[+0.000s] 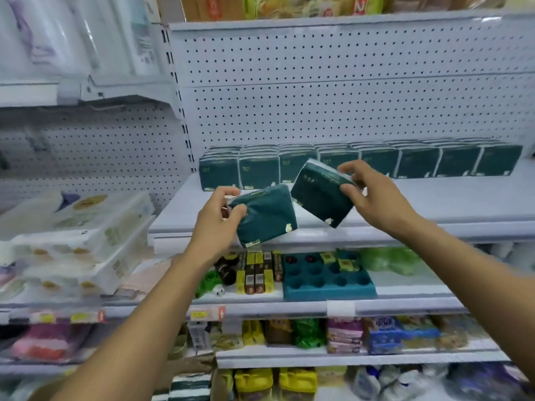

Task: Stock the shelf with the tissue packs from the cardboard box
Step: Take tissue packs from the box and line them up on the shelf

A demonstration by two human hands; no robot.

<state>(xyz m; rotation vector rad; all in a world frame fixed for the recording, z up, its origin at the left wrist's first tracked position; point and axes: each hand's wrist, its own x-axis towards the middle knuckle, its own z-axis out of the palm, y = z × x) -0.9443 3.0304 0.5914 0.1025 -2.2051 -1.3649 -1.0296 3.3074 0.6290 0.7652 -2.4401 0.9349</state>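
Observation:
My left hand (215, 224) grips a dark green tissue pack (267, 217) by its left end, just above the front lip of the white shelf (434, 206). To its right my right hand (373, 195) holds a second dark green tissue pack (317, 192), tilted, over the shelf's front half. A row of matching green tissue packs (362, 163) stands along the back of the shelf against the pegboard (347, 105). A brown corner of the cardboard box (191, 369) shows low down, between my forearms.
White plastic-wrapped packs (78, 238) are stacked on the shelf to the left. On the shelf below sit a teal tray with round holes (327, 279) and small boxes (257, 273). Lower shelves hold colourful packets (347, 334). Goods fill the top shelf (289, 7).

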